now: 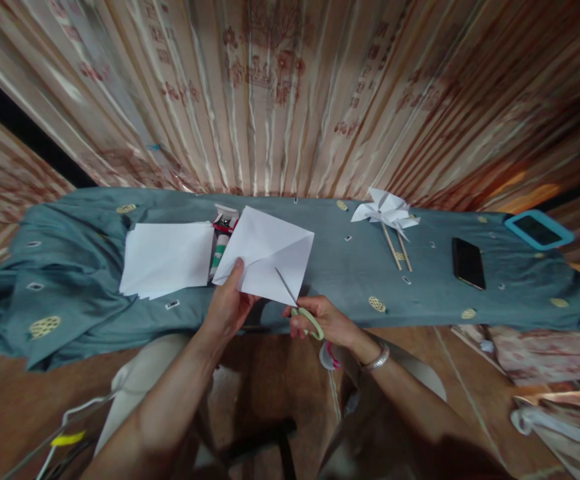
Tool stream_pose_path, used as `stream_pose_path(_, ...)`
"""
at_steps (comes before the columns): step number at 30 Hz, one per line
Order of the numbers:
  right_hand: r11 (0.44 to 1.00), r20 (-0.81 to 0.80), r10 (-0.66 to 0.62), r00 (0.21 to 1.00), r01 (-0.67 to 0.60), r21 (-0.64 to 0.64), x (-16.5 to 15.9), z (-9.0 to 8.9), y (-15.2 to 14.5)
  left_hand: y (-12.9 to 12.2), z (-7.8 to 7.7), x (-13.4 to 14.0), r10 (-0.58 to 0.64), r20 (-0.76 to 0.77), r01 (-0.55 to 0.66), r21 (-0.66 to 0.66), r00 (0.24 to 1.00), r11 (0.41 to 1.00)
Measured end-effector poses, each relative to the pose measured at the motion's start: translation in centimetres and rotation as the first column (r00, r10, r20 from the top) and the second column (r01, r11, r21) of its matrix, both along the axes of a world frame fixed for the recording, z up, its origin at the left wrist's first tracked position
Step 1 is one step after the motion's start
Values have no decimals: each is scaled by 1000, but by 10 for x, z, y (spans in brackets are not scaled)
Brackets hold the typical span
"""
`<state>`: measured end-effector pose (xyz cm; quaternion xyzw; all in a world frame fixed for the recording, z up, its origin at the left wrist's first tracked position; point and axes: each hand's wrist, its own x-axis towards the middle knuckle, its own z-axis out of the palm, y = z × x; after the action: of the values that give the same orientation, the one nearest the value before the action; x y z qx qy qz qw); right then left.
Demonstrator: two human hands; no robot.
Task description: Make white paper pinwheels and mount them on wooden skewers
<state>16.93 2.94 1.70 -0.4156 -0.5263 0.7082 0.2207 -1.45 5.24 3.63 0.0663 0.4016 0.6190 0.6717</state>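
My left hand (231,298) pinches a square sheet of white paper (270,237) by its lower left edge, thumb on top. Creases run across the sheet. In my right hand (323,319) is a pair of scissors (311,323) with light green handles. Its blade lies over the paper's lower right corner, pointing up and left toward the middle. Whether the paper is cut there I cannot make out. Left of the sheet lies a stack of white paper (167,259). A green and white tube (219,251) and a small red and white box (225,219) sit between them.
Two paper pinwheels (387,212) on wooden sticks lie to the right on the cloth-covered table (330,267). Beyond them are a black phone (469,263) and a blue-framed tablet (539,229). A patterned curtain (290,100) hangs behind the table.
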Motion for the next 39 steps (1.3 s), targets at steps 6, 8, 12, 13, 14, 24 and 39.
stream_pose_path(6,1000,11,-17,1000,18,-13,-1,-2,0,1,-1,-1,19,16,-19,-3,1000,1000)
stream_pose_path(8,1000,5,-25,1000,25,-15,-1,-3,0,1,-1,-2,17,16,-17,0,1000,1000)
stream_pose_path(12,999,1,-30,1000,30,-24,-2,-2,0,1,-1,-2,5,13,-5,13,1000,1000)
stream_pose_path(13,999,3,-32,999,32,-25,-2,-2,1,1,-1,-1,1,11,-1,12,1000,1000)
stream_pose_path(14,999,4,-36,999,37,-26,-3,-1,1,0,-1,-1,-3,10,3,7,1000,1000)
stream_pose_path(24,998,13,-62,998,62,-9,-5,-3,2,-1,1,2,-12,16,12,-10,1000,1000)
stream_pose_path(39,997,21,-83,996,83,-1,-4,-9,3,-3,-1,3,-33,-7,32,-15,999,999)
